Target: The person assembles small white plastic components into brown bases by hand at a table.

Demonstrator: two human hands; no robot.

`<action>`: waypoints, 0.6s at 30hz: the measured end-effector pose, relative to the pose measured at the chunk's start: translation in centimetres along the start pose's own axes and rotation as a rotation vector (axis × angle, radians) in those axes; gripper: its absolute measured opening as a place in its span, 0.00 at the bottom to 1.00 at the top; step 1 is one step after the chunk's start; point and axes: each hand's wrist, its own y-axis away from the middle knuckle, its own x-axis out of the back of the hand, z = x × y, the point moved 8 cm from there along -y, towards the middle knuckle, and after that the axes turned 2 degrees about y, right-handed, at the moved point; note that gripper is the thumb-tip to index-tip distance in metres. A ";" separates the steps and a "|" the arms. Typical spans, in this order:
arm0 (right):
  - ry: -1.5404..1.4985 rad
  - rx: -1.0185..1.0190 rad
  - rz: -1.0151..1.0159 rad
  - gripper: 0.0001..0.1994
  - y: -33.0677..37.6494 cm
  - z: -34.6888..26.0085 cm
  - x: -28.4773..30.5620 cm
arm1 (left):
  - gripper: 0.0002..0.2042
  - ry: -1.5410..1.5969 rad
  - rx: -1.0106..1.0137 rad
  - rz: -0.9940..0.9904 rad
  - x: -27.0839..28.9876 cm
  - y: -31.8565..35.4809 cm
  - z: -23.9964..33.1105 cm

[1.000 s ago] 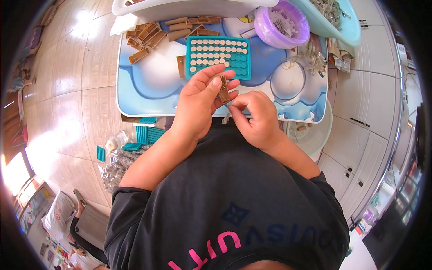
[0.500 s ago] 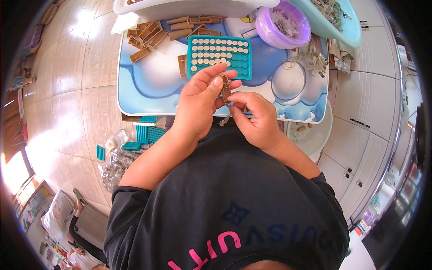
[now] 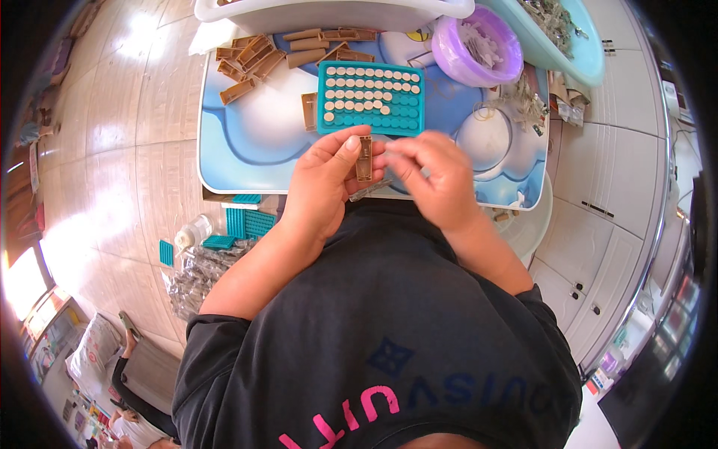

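My left hand (image 3: 323, 170) is closed on a small brown plastic casing (image 3: 364, 159), a long open shell with inner ribs, its thumb along one side. My right hand (image 3: 435, 178) is just to the right of the casing, its fingers smeared by motion; whether anything is between them I cannot make out. Beyond both hands lies a teal tray (image 3: 407, 118) of round pockets, its far rows holding many cream discs (image 3: 362, 72). Below the left fingers, at the table's near edge, is a thin clear strip (image 3: 370, 188).
More brown casings (image 3: 255, 54) are piled at the table's (image 3: 254, 161) far left. A purple lined basin (image 3: 499, 69) of pale pieces and a turquoise tub (image 3: 587, 63) stand at the far right. Teal trays (image 3: 250, 223) and plastic bags (image 3: 206, 273) lie lower left. Another person (image 3: 142, 389) reclines at lower left.
My right hand has come off the casing and moved slightly right. My left hand has shifted a little left and nearer me, with the casing turned more upright in view.
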 end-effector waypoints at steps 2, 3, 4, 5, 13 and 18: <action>0.083 0.030 0.081 0.04 -0.6 1.6 0.1 | 0.14 0.006 -0.008 0.010 0.1 0.2 0.2; 0.138 0.027 0.117 0.04 -1.0 2.1 0.1 | 0.14 0.008 -0.009 0.012 0.1 0.2 0.3; 0.193 0.024 0.153 0.04 -1.4 2.5 0.2 | 0.14 0.008 0.000 0.015 0.1 0.1 0.4; 0.225 0.028 0.161 0.05 -1.8 2.7 0.0 | 0.15 0.008 0.008 0.019 0.1 0.1 0.3; 0.254 0.131 0.144 0.05 -2.7 2.3 -1.3 | 0.15 0.052 0.006 -0.003 0.6 -0.8 0.3; 0.030 0.094 0.110 0.07 -2.4 0.4 -1.6 | 0.14 0.104 0.000 -0.032 0.6 -1.1 0.2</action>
